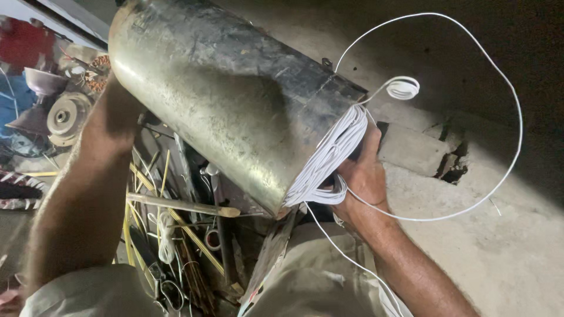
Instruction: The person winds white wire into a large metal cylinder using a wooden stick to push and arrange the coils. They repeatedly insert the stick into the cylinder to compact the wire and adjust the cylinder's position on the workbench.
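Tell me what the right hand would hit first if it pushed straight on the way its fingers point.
The right hand points up and left into the cylinder's end. Its fingers already touch the white wire bundle there, so that comes first, with the metal cylinder right behind. Depth inside the opening is unclear.

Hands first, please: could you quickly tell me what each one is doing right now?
Left hand: hidden behind the large dull metal cylinder; cannot be told.
Right hand: closed on the white wire bundle at the cylinder's end.

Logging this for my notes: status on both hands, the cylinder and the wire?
Right hand grips white wire coils at cylinder end. Left hand hidden behind cylinder. Loose wire loop hangs clear.
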